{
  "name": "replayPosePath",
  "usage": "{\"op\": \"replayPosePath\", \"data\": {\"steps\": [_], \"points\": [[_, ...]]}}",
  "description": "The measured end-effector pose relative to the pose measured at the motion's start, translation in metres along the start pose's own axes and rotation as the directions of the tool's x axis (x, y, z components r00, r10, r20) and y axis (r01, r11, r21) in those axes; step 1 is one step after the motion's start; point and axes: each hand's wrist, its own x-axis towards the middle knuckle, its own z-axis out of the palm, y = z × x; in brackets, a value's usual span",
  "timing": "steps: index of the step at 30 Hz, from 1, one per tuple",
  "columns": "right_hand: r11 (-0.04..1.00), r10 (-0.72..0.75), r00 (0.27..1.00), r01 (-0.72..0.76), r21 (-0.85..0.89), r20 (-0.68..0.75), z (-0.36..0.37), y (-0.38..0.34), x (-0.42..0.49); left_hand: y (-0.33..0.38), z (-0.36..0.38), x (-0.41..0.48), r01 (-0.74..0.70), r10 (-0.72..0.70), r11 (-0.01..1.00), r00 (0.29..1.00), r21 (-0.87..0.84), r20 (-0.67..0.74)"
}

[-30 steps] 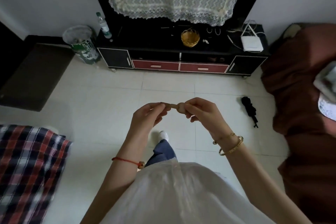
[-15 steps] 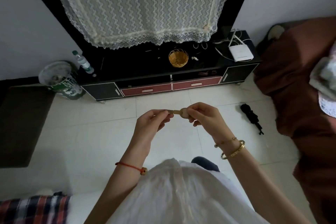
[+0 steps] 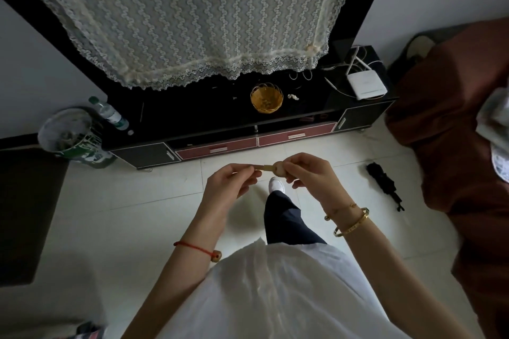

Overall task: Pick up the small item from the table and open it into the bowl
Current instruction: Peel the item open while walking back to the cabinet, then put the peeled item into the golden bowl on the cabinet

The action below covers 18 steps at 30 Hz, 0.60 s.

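Observation:
I hold a small tan item (image 3: 271, 168) at chest height between both hands. It has a rounded end and a thin golden strip. My right hand (image 3: 309, 173) pinches the rounded end. My left hand (image 3: 230, 184) pinches the strip's other end. A small yellow woven bowl (image 3: 266, 98) stands on the black low cabinet (image 3: 192, 115) ahead, well beyond my hands. A tiny white object (image 3: 293, 96) lies just right of the bowl.
A lace-covered screen (image 3: 179, 16) stands behind the bowl. A white router (image 3: 366, 87) sits on the cabinet's right end, a plastic bottle (image 3: 108, 113) at its left. A bin (image 3: 70, 137) stands on the floor left; a folded black umbrella (image 3: 384, 186) and a brown sofa (image 3: 454, 132) are right.
I have walked closer to the cabinet; the bowl and screen look larger and nearer. My hands still hold the item the same way. The plaid cloth at lower left has slid almost out of view.

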Motion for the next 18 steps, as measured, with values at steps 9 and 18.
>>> {"op": "replayPosePath", "data": {"steps": [9, 18], "points": [[0.989, -0.035, 0.995, 0.048, -0.138, 0.095, -0.017, -0.038, 0.136, 0.056, 0.023, 0.109, 0.044, -0.053, 0.996, 0.992, -0.073, -0.116], [0.971, 0.016, 0.987, 0.024, -0.24, 0.162, -0.047, -0.067, 0.268, 0.11, 0.056, 0.225, 0.103, -0.11, 0.993, 0.98, -0.051, -0.166]]}}
